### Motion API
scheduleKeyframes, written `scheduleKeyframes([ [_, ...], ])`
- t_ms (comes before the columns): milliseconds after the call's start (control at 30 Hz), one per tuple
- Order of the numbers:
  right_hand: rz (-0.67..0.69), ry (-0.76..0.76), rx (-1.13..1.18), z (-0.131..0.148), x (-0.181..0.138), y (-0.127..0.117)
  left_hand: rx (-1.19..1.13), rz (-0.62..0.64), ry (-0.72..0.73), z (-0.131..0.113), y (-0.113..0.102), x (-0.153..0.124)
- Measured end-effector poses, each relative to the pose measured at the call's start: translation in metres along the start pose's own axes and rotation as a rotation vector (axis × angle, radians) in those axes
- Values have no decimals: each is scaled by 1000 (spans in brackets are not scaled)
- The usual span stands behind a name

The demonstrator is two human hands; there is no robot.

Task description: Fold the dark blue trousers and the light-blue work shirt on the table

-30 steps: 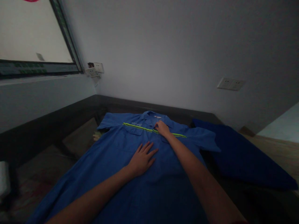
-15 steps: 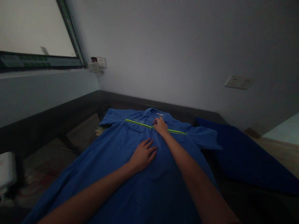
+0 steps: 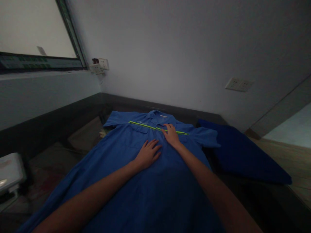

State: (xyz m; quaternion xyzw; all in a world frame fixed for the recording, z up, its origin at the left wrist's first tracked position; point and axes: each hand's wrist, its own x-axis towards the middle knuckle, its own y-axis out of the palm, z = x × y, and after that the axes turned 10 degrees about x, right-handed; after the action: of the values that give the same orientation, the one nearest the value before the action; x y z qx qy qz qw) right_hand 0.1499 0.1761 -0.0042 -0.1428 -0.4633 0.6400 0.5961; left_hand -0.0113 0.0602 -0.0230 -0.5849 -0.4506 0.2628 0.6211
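Observation:
Spread out in front of me is a blue short-sleeved work shirt (image 3: 131,139), its collar pointing away and its front facing up. A yellow-green stripe (image 3: 142,125) crosses its chest. My left hand (image 3: 147,154) lies flat on the middle of the shirt front, fingers apart, palm down. Farther up, my right hand (image 3: 170,135) is over the chest by the stripe and the front opening. Its fingers are loosely bent and apart, and I see nothing held between them. The cloth under both palms is hidden.
Dark blue folded cloth (image 3: 243,152) lies right of the shirt. A white box-like object (image 3: 11,171) stands at the left edge. The dark edge of the furniture (image 3: 136,101) meets the wall, which carries sockets (image 3: 239,84). A window frame (image 3: 43,63) is at upper left.
My right hand's fingers have opened from a pinch near the shirt's collar opening. My left hand stays flat on the cloth. The view has turned slightly to the right.

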Motion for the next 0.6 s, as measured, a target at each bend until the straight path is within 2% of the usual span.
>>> scheduleKeyframes([
  [167,-13,-75,54,-3,-87,-53,-17,-15,-16,7,-29,-7],
  [300,-35,-5,38,-12,-165,-105,44,76,-99,36,-72,-40],
  [367,-29,128,-1,-21,-204,-130,102,131,-221,55,-93,-70],
  [467,-21,431,-134,-33,-260,-158,195,192,-479,82,-113,-126],
  [533,-17,553,-135,-34,-293,-165,273,182,-665,96,-114,-164],
  [600,14,597,-42,-27,-318,-164,360,152,-843,107,-108,-196],
])
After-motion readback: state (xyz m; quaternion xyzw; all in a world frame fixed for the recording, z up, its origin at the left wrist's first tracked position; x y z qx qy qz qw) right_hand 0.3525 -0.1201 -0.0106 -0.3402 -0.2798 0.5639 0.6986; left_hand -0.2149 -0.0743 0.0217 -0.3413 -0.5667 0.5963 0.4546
